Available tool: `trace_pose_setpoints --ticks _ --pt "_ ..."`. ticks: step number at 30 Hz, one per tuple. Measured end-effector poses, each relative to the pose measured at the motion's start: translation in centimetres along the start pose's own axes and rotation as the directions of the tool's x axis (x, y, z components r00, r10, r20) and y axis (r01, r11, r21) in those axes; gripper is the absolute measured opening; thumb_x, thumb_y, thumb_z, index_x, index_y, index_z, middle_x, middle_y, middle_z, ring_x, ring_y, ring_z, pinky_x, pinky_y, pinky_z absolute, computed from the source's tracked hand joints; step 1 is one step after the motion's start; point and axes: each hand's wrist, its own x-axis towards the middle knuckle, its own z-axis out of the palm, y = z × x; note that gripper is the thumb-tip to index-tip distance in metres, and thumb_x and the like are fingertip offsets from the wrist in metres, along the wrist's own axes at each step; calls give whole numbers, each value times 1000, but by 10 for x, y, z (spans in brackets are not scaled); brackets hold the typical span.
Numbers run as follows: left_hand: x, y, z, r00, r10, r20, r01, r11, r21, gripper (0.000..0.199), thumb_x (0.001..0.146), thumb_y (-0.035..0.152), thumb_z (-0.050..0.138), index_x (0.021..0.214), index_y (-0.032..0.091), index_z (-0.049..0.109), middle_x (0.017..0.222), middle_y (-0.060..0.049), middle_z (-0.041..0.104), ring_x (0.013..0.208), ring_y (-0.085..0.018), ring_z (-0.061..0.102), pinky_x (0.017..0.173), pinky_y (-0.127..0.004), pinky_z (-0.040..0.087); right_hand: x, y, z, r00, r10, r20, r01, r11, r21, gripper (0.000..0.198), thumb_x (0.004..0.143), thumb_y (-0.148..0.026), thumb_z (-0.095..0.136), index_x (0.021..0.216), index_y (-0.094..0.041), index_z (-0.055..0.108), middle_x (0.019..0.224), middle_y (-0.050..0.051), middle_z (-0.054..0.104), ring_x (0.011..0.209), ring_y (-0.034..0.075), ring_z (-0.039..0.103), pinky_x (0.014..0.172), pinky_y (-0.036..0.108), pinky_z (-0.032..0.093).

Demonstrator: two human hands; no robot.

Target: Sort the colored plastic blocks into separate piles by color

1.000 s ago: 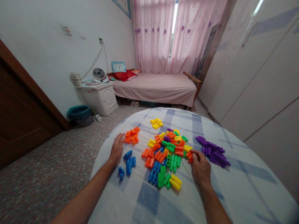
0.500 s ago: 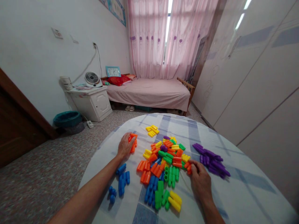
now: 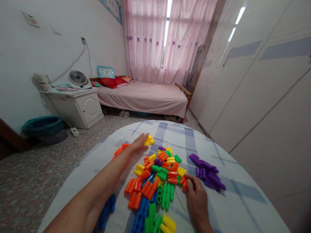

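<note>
My left hand [image 3: 140, 142] reaches across the table, its fingers stretched out against the small group of yellow bullet-shaped plastic blocks [image 3: 149, 140]. Under and beside that forearm lie orange blocks [image 3: 119, 150] and blue blocks [image 3: 107, 208], both partly covered by it. My right hand [image 3: 198, 194] rests at the right edge of a mixed pile, thumb and fingers closed around orange bullet-shaped blocks [image 3: 184, 183]. The pile holds green blocks [image 3: 167, 195], orange, yellow, blue and a few purple ones. To the right of my right hand is a purple group [image 3: 209, 172].
A checked cloth covers the round table [image 3: 233, 194]. Beyond it stand a bed [image 3: 145, 95] with a pink sheet, a white cabinet [image 3: 88, 108] bearing a fan [image 3: 79, 78], and a teal-lined bin [image 3: 42, 126]. A tall wardrobe [image 3: 243, 84] lines the right side.
My left hand has left the orange blocks and moved forward and right to the yellow group. My right hand stays at the pile's edge. The view has turned slightly right.
</note>
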Motion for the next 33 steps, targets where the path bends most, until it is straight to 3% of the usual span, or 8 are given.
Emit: trace_pose_setpoints --ticks 5,11,14,18,23,26,29,33 --pt "15 10 17 1000 21 -21 -21 999 -32 67 78 18 56 141 16 35 147 -15 36 138 -25 31 112 -39 28 -2 -1 0 1000 6 5 -6 1000 20 34 85 -41 41 96 -18 64 87 6 66 66 18 60 63 30 47" --pt "16 26 8 997 -30 -74 27 999 -42 68 79 23 59 141 13 34 150 -18 29 141 -31 24 113 -44 25 -3 -9 -1 1000 3 -16 -2 1000 25 33 84 -39 41 94 -18 64 85 6 65 65 17 59 63 29 47" --pt "-15 39 -10 984 26 -174 -34 998 -48 58 81 24 56 136 12 41 146 -17 37 138 -29 29 113 -45 26 -3 -9 0 1000 -7 -23 7 1000 10 32 84 -38 41 95 -18 65 85 5 65 67 17 60 65 30 47" --pt "-99 57 -36 932 262 -250 -297 948 -115 36 83 31 55 117 18 59 129 -10 55 122 -22 49 106 -40 38 -2 -6 1 999 -25 -44 23 999 -29 32 84 -37 40 95 -19 66 87 5 66 69 17 60 67 29 46" --pt "-192 82 -32 943 231 -239 -279 941 -190 22 84 27 56 103 20 64 110 -8 63 106 -21 57 93 -37 46 0 -6 3 998 -37 -60 34 998 -53 33 83 -36 40 94 -19 66 91 6 67 72 17 61 69 29 45" --pt "-207 101 -14 937 305 -169 -329 934 -141 32 79 27 63 110 21 62 119 -9 59 111 -23 53 95 -40 44 1 -7 3 997 -50 -55 47 998 -49 34 83 -37 39 94 -19 66 90 6 67 70 17 61 70 30 45" --pt "-203 118 2 927 368 -79 -371 928 -32 41 77 26 65 117 22 58 123 -9 56 113 -26 49 96 -41 42 1 -7 2 998 -45 -48 42 998 -53 36 82 -37 39 95 -18 66 90 6 68 67 16 60 69 30 44" --pt "-193 128 12 935 351 54 -355 928 109 27 78 21 61 105 21 61 108 -8 61 100 -24 52 85 -39 45 2 -6 2 998 -59 -38 56 996 -66 38 81 -37 38 96 -17 66 93 7 68 72 17 60 70 30 43"
